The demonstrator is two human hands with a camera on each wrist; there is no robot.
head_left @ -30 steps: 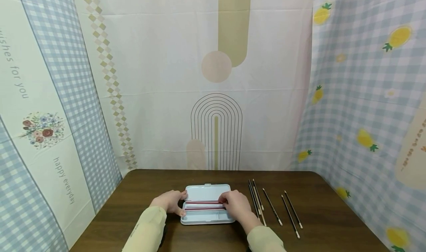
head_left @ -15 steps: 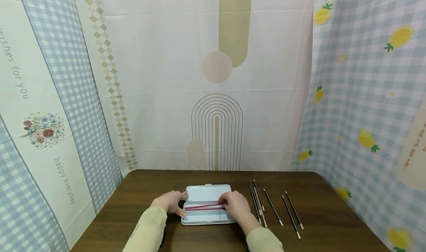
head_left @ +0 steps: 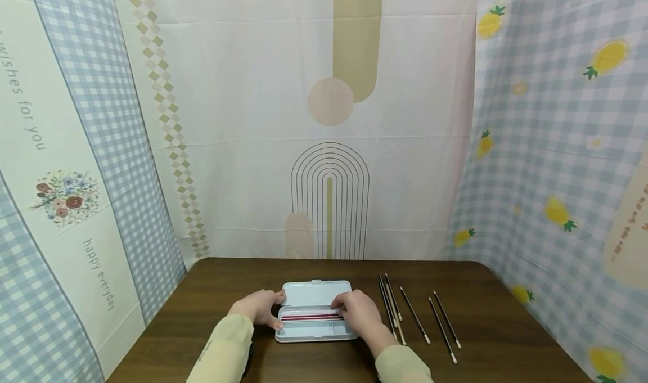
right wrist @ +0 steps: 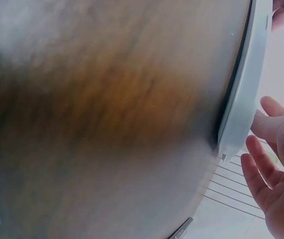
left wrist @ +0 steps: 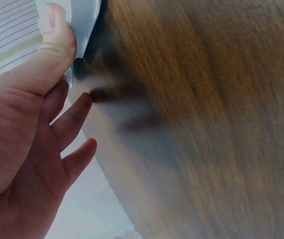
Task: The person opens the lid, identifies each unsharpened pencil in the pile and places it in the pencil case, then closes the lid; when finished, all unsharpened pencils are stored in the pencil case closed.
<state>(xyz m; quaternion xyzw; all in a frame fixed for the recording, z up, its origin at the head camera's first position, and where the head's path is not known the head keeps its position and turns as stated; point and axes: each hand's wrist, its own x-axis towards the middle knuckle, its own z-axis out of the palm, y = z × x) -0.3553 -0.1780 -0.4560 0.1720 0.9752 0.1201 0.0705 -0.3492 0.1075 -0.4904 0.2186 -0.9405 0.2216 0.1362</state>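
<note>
A pale blue pencil case (head_left: 304,331) lies with its lid (head_left: 316,293) folded back on the table. Red pencils (head_left: 310,317) lie side by side lengthwise in its rear compartment. My left hand (head_left: 258,306) holds the case's left end; in the left wrist view its thumb (left wrist: 57,30) lies on the case's corner, the other fingers spread. My right hand (head_left: 360,311) is over the right end of the case, hiding the pencils' right ends. In the right wrist view, that hand's fingers (right wrist: 263,174) are loosely bent beside the case wall (right wrist: 246,84).
Right of the case, several dark and wood-coloured pencils (head_left: 415,315) with white ends lie spread on the brown wooden table (head_left: 486,293). Printed cloth hangs behind the table (head_left: 243,147) and along both sides.
The upper red pencil, held behind the other and then tilted, has come down toward me and now lies alongside it in the compartment. Both hands stay nearly in place.
</note>
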